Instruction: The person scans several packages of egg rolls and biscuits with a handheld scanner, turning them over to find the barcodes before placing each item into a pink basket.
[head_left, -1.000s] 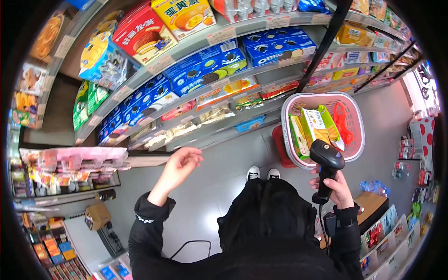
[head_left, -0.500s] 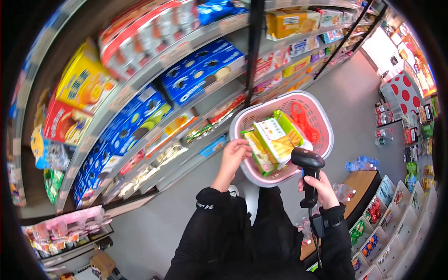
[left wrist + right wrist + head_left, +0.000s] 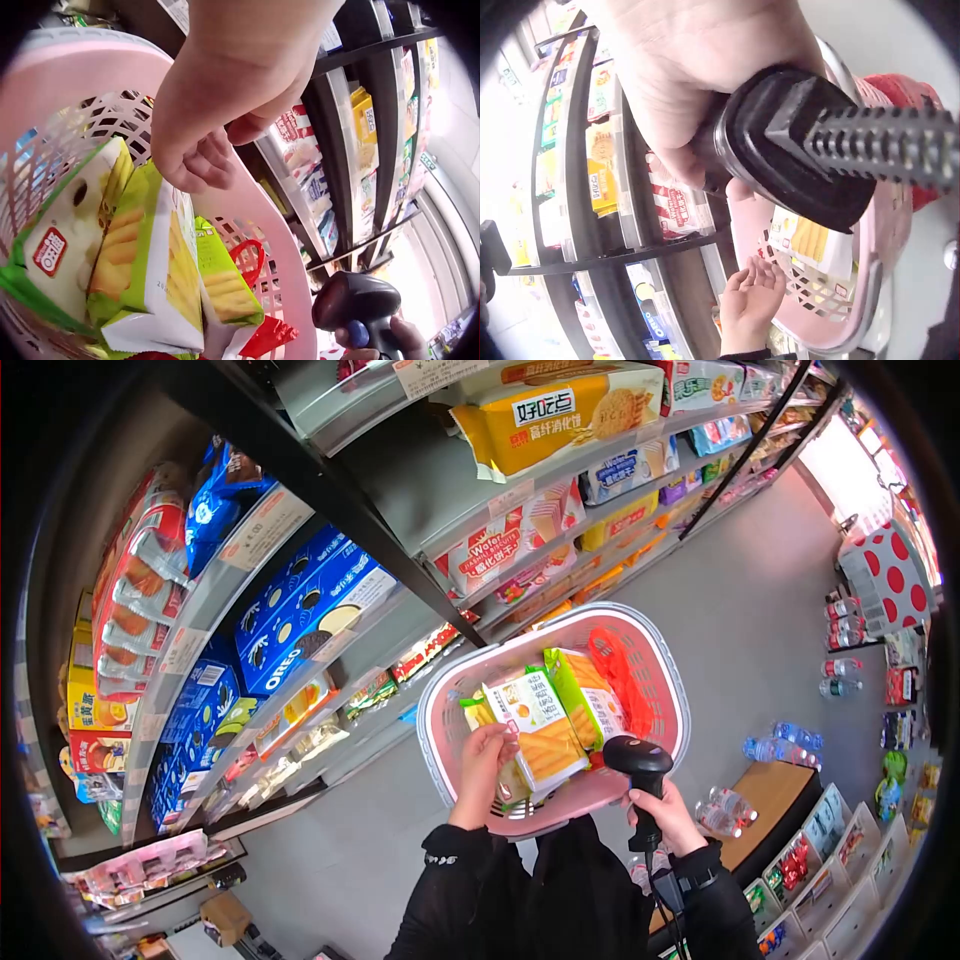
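Note:
My right hand (image 3: 665, 815) grips the handle of a black barcode scanner (image 3: 638, 762), its cable hanging down past the wrist. My left hand (image 3: 482, 772) hovers over the near left side of a pink basket (image 3: 668, 660), fingers loosely curled and holding nothing. In the head view its fingertips overlap the edge of a white-and-green biscuit pack (image 3: 535, 710). Beside that pack stand another green pack (image 3: 580, 690) and a crumpled red bag (image 3: 625, 680). From the left wrist, a pale pack with a red logo (image 3: 67, 232) shows at the basket's left.
Shelves to the left and ahead hold blue Oreo boxes (image 3: 310, 610), a yellow biscuit pack (image 3: 560, 420) and wafer packs (image 3: 510, 540). At right are a wooden-topped stand (image 3: 765, 815), water bottles (image 3: 780, 748) and snack bins (image 3: 830, 860). A red basket (image 3: 911, 94) stands beyond the pink one.
The view has swung right along the shelves. The basket now sits close before me, and my left hand has moved from the side to over it. The scanner stays in my right hand.

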{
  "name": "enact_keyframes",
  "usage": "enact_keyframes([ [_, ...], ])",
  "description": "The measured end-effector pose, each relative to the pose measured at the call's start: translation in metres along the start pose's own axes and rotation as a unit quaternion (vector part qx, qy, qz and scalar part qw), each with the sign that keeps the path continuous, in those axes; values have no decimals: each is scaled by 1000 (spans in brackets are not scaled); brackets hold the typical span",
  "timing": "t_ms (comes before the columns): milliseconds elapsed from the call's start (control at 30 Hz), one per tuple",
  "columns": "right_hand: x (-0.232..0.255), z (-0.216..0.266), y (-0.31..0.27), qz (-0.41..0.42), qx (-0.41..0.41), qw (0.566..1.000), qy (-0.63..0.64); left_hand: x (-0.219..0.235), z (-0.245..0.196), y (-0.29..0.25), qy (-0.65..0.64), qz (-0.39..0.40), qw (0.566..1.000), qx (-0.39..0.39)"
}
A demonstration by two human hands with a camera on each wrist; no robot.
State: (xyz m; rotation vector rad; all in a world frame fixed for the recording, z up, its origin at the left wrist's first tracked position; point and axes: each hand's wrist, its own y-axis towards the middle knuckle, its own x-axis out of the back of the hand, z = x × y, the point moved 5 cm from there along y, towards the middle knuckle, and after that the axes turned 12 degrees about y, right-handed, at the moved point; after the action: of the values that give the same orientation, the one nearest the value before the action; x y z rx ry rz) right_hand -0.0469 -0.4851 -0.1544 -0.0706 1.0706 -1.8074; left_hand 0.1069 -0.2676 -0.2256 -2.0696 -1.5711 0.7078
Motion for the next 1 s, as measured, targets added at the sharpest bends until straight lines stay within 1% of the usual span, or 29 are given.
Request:
enact_keyframes([
  [67, -5, -5, 12, 14, -7, 999, 32, 4, 2, 0, -32, -29, 999, 12],
  [200, -21, -11, 28, 38, -18, 996, 83, 13, 15, 1, -25, -80, 996, 23],
  [300, -22, -18, 35, 33, -42, 998, 43, 20, 37, -1, 7, -111, 994, 13],
  [367, -23, -20, 37, 38, -49, 997, 42, 18, 51, -1, 155, -98, 983, 17],
  [400, -22, -21, 38, 38, -48, 997, 41, 10, 48, -5, 163, -81, 982, 41],
  [433, -20, -23, 38, 40, -52, 997, 38, 7, 47, -5, 160, -85, 982, 43],
  [500, -16, -25, 35, 25, -49, 997, 46, -3, 50, -3, 222, -71, 970, 73],
  [533, -15, -24, 33, 28, -50, 997, 42, -3, 58, 3, 212, -89, 973, 17],
  [567, -15, -23, 30, 20, -52, 998, 31, 0, 71, 6, 209, -92, 974, 16],
  [633, -14, -21, 26, 17, -53, 998, 18, -6, 67, 7, 214, -45, 976, -18],
  [667, -14, -21, 26, 22, -53, 998, 16, -4, 66, 5, 212, -49, 976, -20],
  [733, -14, -21, 24, 28, -55, 998, 22, 0, 61, -5, 302, -74, 950, -14],
  [767, -16, -21, 23, 33, -57, 998, 21, 4, 59, -10, 302, -79, 950, -14],
  [833, -21, -21, 19, 46, -42, 997, 32, 8, 37, -27, 257, -74, 962, -57],
  [867, -25, -21, 16, 47, -41, 998, 32, 13, 31, -33, 212, -61, 973, -63],
  [900, -28, -22, 13, 46, -37, 998, 32, 20, 26, -38, 213, -58, 973, -66],
  [967, -37, -27, 10, 56, -33, 998, 15, 35, 12, -47, 126, -29, 986, -107],
  [1000, -44, -29, 8, 54, -30, 998, 16, 39, 0, -55, 92, -32, 989, -109],
])
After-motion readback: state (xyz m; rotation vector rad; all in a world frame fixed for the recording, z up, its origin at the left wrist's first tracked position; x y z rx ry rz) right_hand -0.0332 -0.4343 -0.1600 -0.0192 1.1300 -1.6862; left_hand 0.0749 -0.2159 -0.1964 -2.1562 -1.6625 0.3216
